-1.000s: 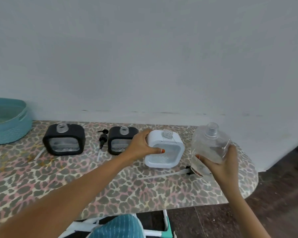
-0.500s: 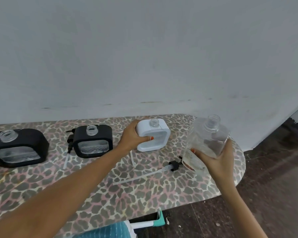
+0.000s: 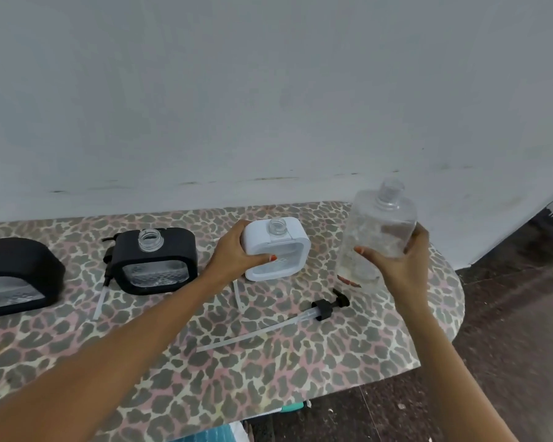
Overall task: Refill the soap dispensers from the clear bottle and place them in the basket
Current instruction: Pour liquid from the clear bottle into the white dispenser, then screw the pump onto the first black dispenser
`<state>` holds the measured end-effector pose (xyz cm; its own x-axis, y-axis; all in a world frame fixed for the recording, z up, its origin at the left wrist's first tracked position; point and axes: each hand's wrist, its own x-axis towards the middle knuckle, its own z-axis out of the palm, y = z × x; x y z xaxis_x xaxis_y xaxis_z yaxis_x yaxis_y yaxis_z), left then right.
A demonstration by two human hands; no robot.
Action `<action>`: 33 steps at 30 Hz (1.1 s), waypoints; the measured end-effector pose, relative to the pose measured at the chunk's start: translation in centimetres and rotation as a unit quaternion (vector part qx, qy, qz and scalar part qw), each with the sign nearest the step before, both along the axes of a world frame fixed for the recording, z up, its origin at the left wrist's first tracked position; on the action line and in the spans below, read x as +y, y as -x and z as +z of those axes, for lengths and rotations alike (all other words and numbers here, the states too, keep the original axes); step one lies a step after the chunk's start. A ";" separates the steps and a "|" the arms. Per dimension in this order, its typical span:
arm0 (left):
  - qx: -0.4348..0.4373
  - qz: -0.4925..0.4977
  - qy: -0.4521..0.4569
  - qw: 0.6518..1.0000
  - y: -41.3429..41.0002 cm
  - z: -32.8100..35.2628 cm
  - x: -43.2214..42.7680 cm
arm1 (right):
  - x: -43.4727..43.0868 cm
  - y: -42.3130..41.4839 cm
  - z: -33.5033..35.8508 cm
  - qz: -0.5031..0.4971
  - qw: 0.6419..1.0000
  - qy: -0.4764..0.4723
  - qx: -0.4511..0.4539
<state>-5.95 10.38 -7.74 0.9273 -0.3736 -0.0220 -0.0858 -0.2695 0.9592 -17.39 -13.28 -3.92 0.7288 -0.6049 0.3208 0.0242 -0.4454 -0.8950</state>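
Currently, left hand [image 3: 233,253]: curled round the left side of the white dispenser [image 3: 280,247].
White dispenser: uncapped, on the table [image 3: 300,378], between both hands.
Right hand [image 3: 399,269]: grips the clear bottle [image 3: 383,224], held just beside it.

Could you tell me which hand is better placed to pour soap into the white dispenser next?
The right hand: it holds the uncapped clear bottle just right of the white dispenser, whose neck is open. The left hand grips that dispenser's side, probably steadying it.
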 end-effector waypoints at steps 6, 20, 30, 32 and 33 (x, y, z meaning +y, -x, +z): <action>-0.022 -0.011 -0.018 1.000 -0.3 0.0 -0.1 | -3.1 -3.9 -1.0 0.063 0.996 -0.058 0.011; -0.030 -0.036 0.005 0.999 -0.1 -0.3 -0.1 | -5.0 -5.8 -2.2 0.158 0.983 -0.053 0.074; -0.066 -0.038 -0.008 0.997 0.5 1.2 0.4 | -4.3 -3.7 -2.2 0.071 0.993 -0.034 0.084; -0.077 -0.038 -0.011 0.996 1.0 1.8 0.6 | -3.8 -2.9 -2.2 0.033 0.996 -0.019 0.078; -0.081 -0.037 -0.017 0.996 1.2 2.2 0.8 | -3.5 -2.5 -2.1 0.019 0.997 -0.011 0.073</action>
